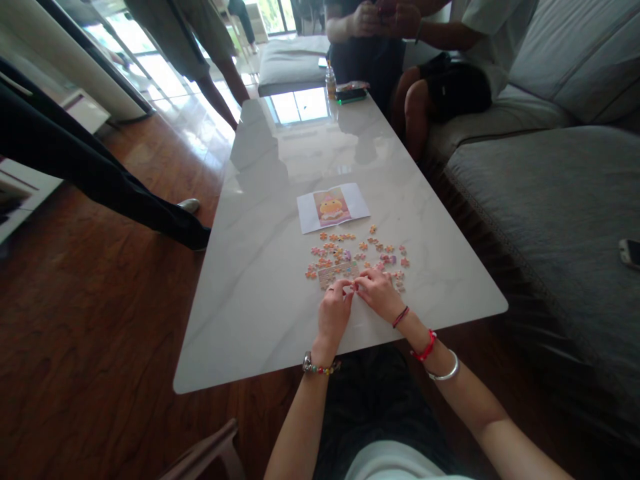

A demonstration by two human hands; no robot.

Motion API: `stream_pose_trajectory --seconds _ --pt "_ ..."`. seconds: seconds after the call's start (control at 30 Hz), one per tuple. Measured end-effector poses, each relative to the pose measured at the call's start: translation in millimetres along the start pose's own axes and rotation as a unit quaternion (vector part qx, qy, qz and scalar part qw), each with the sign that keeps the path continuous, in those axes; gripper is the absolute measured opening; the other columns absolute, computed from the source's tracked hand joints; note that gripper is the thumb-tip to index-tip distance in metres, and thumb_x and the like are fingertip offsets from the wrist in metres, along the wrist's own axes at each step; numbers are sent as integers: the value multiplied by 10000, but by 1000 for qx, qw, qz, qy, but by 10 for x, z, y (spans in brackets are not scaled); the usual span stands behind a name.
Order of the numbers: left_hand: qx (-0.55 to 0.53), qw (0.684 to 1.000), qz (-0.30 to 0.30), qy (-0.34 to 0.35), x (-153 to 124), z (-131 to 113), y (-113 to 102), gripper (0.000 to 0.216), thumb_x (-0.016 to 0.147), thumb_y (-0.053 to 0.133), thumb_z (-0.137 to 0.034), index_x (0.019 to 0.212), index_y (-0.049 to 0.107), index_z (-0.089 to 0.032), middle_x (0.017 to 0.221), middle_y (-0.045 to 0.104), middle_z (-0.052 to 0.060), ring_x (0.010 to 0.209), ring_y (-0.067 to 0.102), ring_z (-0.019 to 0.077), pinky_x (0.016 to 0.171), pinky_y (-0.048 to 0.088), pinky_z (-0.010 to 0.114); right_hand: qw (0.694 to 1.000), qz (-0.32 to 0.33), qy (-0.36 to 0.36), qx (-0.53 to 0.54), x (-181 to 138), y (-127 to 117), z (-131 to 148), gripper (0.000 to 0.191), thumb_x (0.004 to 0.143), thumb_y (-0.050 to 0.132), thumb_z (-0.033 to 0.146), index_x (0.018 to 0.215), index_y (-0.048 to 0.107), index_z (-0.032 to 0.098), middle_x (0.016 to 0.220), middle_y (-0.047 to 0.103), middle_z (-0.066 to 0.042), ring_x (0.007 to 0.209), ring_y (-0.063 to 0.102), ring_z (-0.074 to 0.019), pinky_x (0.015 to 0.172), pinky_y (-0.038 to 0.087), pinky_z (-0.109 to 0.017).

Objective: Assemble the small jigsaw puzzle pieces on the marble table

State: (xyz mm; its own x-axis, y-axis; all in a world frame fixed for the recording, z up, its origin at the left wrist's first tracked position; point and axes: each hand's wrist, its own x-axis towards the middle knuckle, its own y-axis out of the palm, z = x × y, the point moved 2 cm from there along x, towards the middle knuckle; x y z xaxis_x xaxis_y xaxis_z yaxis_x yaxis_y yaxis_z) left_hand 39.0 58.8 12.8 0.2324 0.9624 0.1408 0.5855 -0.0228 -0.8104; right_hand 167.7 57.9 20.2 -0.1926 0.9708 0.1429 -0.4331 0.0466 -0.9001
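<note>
My left hand and my right hand meet at the near side of a group of small jigsaw pieces. The fingertips of both are closed in a pinch around a small puzzle piece, mostly hidden by the fingers. Just beyond them lies a joined rectangular section of puzzle, partly covered by my hands. Loose pink and orange pieces, such as an orange puzzle piece, are scattered behind and beside it. A creased paper sheet with a printed cartoon picture lies farther off.
Everything rests on a white marble-patterned table. At its far end stand a bottle and a dark phone-like object. People sit by the grey sofa, where a phone lies. Others stand at left. A chair is at lower left.
</note>
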Motion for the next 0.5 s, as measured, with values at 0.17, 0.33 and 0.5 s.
stream_pose_trajectory --seconds 0.17,0.33,0.5 --pt "14 1000 -10 -6 29 29 -8 127 789 449 -230 905 483 -191 829 579 21 724 551 118 645 432 228 1000 11 -12 13 86 32 -19 127 769 499 202 848 597 219 930 554 -34 891 462 -170 795 254 -328" --pt "23 1000 -7 -16 58 40 -10 112 787 455 -228 888 481 -188 859 584 25 722 550 116 641 430 226 1000 -1 -15 16 128 24 -9 125 769 508 238 839 606 205 945 557 -54 917 458 -191 823 241 -354" --pt "16 1000 -3 -25 80 20 -24 104 789 445 -192 886 482 -184 865 585 30 730 548 122 660 430 241 1000 -1 -9 15 100 8 0 138 760 521 236 868 603 210 947 556 -53 909 465 -190 827 255 -359"
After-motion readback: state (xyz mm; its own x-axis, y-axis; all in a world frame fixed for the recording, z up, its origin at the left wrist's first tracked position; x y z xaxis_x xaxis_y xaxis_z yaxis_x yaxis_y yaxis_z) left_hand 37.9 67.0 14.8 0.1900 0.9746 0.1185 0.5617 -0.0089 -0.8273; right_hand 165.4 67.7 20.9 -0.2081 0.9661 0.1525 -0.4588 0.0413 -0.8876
